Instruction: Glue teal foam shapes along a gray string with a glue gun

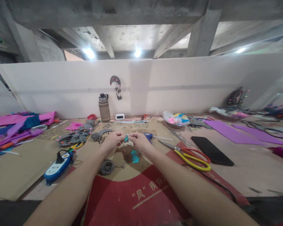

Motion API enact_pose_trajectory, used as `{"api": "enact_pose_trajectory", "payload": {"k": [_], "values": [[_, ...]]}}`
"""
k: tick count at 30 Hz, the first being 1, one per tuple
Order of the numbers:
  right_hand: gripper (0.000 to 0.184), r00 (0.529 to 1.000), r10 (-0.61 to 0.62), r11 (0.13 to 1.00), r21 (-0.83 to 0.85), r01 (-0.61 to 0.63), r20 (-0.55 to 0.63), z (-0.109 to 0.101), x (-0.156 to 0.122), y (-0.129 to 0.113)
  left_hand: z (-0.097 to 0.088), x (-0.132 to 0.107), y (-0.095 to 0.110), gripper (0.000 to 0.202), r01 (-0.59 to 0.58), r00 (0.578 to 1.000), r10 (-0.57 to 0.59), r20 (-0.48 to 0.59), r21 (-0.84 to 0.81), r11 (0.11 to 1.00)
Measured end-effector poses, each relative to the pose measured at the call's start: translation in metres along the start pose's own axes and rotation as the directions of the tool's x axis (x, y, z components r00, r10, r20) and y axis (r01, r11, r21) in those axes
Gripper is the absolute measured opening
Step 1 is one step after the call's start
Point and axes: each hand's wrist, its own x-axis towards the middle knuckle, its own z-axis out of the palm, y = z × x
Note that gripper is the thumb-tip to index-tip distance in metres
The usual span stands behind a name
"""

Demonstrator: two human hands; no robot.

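Between my two hands is a small teal felt flower (126, 138), pinched at its edges. My left hand (113, 140) grips its left side with thumb and forefinger. The fingers of my right hand (138, 140) close on its right side. Below them on the cardboard lie several more teal felt flowers (134, 156), partly overlapping. A coil of grey cord (107, 167) rests under my left wrist. Behind my right hand a blue glue gun (148, 136) shows in part, its body mostly hidden.
Scissors with red and yellow handles (193, 157) and a black phone (212, 150) lie at right. A blue power strip (58, 168), felt scraps (21, 127) and a grey felt pile (76, 136) are left. A bottle (104, 108) stands by the partition, purple sheets (233, 131) at right.
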Motion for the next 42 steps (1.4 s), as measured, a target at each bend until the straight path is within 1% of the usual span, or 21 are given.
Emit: {"api": "enact_pose_trajectory", "payload": {"k": [3,6,10,12,17,20,23,27,29,31,34,37,42], "values": [[0.018,0.999,0.021,0.999,0.029,-0.022,0.041,-0.001,0.000,0.001,-0.002,0.002,-0.002,0.020,0.040,0.999,-0.039,0.019,-0.048,0.998],[0.018,0.999,0.028,0.998,0.049,-0.030,0.045,-0.002,0.001,0.003,-0.002,0.002,-0.002,0.022,0.074,0.996,-0.068,0.058,-0.095,0.993],[0.017,0.999,0.031,0.997,0.075,-0.034,0.041,-0.003,0.003,0.003,-0.001,0.002,-0.001,0.025,0.078,0.993,-0.062,0.104,-0.154,0.985],[0.017,0.998,0.034,0.994,0.099,-0.039,0.050,-0.003,0.003,0.001,-0.002,0.002,0.000,0.026,0.065,0.994,-0.051,0.099,-0.154,0.986],[0.020,0.997,0.015,0.988,0.149,-0.025,0.069,-0.003,0.001,-0.003,-0.004,0.002,0.002,0.028,0.034,0.999,-0.029,0.045,-0.118,0.992],[0.021,1.000,-0.019,0.996,0.087,0.017,0.016,-0.003,0.003,0.000,-0.001,0.000,0.004,0.028,0.019,0.998,-0.010,0.069,-0.132,0.991],[0.017,0.999,-0.026,0.999,0.038,0.027,-0.038,-0.004,0.005,0.004,0.001,-0.002,0.006,0.026,0.010,0.993,0.008,0.116,-0.153,0.988],[0.015,0.999,-0.021,0.999,0.048,0.023,-0.044,-0.006,0.007,0.002,0.001,-0.004,0.010,0.025,0.019,0.986,0.016,0.164,-0.210,0.978],[0.016,1.000,-0.025,0.997,0.075,0.026,-0.016,-0.007,0.006,-0.001,0.000,-0.004,0.011,0.025,0.020,0.989,0.015,0.148,-0.230,0.973],[0.017,0.999,-0.039,0.992,0.125,0.034,0.036,-0.008,0.005,-0.004,-0.002,-0.004,0.011,0.026,0.011,0.993,0.018,0.119,-0.236,0.972],[0.026,0.994,-0.057,0.983,0.180,0.039,0.092,-0.007,0.004,-0.005,-0.004,-0.003,0.011,0.025,-0.010,0.996,0.031,0.087,-0.239,0.971],[0.030,0.995,-0.070,0.982,0.179,0.057,0.066,-0.006,0.002,-0.004,-0.004,-0.002,0.011,0.026,-0.034,0.997,0.050,0.055,-0.250,0.968],[0.027,0.994,-0.108,0.987,0.122,0.104,0.028,-0.006,0.002,-0.002,-0.002,-0.003,0.011,0.027,-0.114,0.993,0.120,0.013,-0.224,0.968]]}}
